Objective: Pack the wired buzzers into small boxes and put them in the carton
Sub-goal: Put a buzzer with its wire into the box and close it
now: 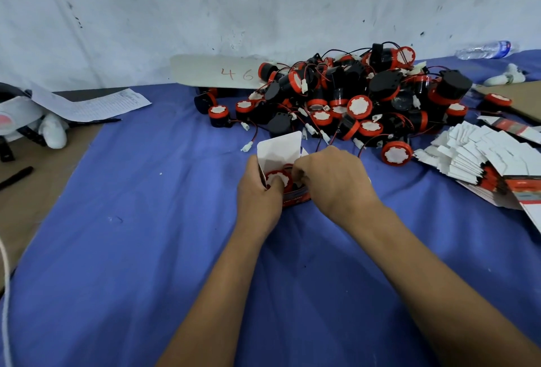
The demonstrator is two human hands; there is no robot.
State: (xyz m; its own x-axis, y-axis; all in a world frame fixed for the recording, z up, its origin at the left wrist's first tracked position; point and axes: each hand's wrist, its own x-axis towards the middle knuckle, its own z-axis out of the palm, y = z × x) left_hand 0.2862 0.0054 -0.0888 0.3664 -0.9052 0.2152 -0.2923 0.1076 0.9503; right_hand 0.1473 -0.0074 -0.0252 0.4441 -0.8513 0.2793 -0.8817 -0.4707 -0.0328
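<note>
A: Status? Near stuff first.

B: Nearest me, both forearms come in from 6 o'clock over the blue cloth-covered table. My left hand is curled round the small red-and-white cardboard box, thumb on top of the buzzer. My right hand has its fingers bent down at the box mouth; I reckon it's tucking the wire in, but its fingertips are hidden, so can't tell what it pinches.

A: Where's the buzzer?

B: The black-and-red round wired buzzer with the white sticker face sits inside the box, face up. White lid flap is up, not yet closed.

A: And beyond the hands?

B: At 1 o'clock, the heap of loose black-and-red buzzers with red/black leads, well apart from the box. At 3 o'clock, a fanned stack of flat unfolded white-and-red box blanks. At 12, a white card marked "46" against the wall. Far 2 o'clock, a clear plastic water bottle. At 9, a printed paper sheet.

A: Progress?

B: Early, imo. One unit is mid-pack, dozens left in the heap, lots of blanks unfolded. No closed boxes in view, and I can't see the carton, so no count of what's done.
</note>
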